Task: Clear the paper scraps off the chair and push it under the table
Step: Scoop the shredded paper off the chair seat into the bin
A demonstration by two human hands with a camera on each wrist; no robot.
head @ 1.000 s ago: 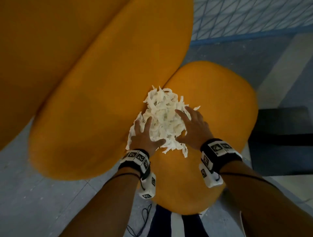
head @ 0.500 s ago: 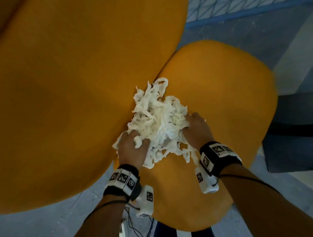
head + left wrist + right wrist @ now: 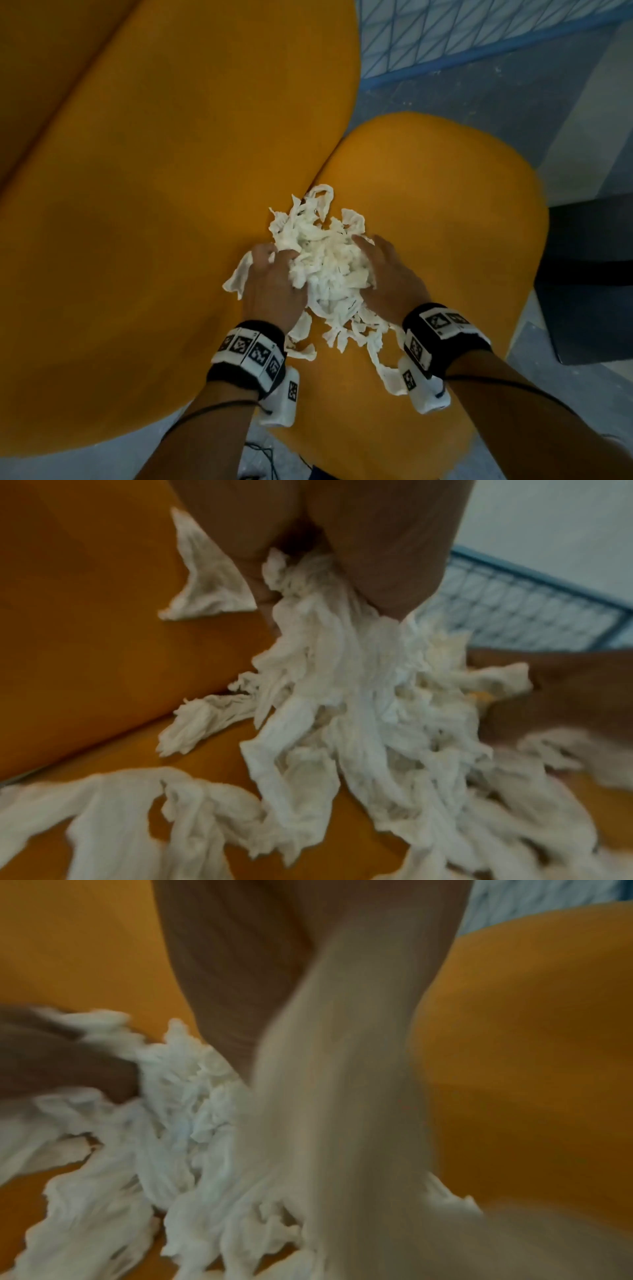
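A heap of white paper scraps point(image 3: 325, 263) lies on the orange chair seat point(image 3: 445, 212), close to the crease under the backrest point(image 3: 171, 171). My left hand point(image 3: 270, 281) grips the heap's left side with its fingers curled into the strips. My right hand point(image 3: 390, 274) cups and grips the right side. Loose strips trail back toward both wrists. In the left wrist view the left hand point(image 3: 342, 547) holds a bunch of scraps point(image 3: 359, 710). In the right wrist view a blurred strip hangs before the right hand point(image 3: 274, 974), beside more scraps point(image 3: 178, 1110).
A dark box-like object point(image 3: 589, 274) stands on the floor right of the seat. A blue mesh barrier point(image 3: 479, 27) runs along the far side on the grey floor point(image 3: 513, 102). A thin cable point(image 3: 260, 452) hangs below my left wrist.
Both hands went from lying flat on the heap to curling into it and squeezing it together. The heap is tighter and strips now trail toward the seat's near edge.
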